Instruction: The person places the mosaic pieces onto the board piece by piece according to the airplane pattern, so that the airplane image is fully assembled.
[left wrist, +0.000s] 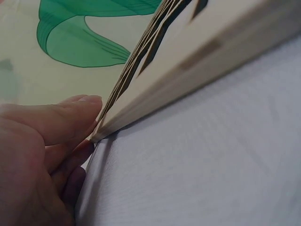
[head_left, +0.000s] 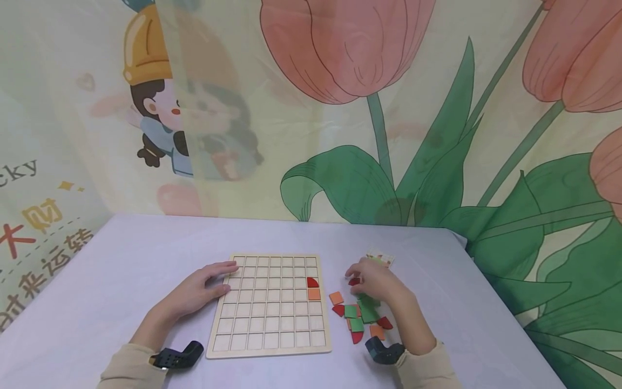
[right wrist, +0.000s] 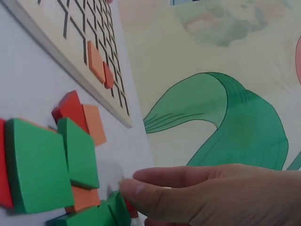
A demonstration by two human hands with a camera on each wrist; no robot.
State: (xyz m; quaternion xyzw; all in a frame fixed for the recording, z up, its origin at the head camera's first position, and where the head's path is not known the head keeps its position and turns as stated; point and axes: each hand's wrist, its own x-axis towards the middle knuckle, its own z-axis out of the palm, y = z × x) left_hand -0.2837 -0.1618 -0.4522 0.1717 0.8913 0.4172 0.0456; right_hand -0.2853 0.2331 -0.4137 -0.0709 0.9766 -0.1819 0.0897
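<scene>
A pale wooden board (head_left: 269, 354) with a grid of square cells lies on the table. Two pieces sit in its right part: a red quarter-round piece (head_left: 312, 282) and, just below, an orange square (head_left: 314, 294). My left hand (head_left: 196, 289) rests at the board's left edge, fingers extended and touching the rim. Over the loose pieces, my right hand (head_left: 376, 278) has its thumb and fingers curled about a red piece (head_left: 355, 281), mostly hidden by the thumb (right wrist: 136, 188) in the right wrist view. Green pieces (head_left: 369, 310) lie under that hand.
Several loose pieces lie right of the board, among them an orange square (head_left: 336, 297), green squares (head_left: 357, 324) and a red quarter-round (head_left: 385, 322). A printed card (head_left: 384, 258) lies behind my right hand. A tulip-patterned cloth (head_left: 340, 183) hangs beyond the white table (head_left: 160, 237).
</scene>
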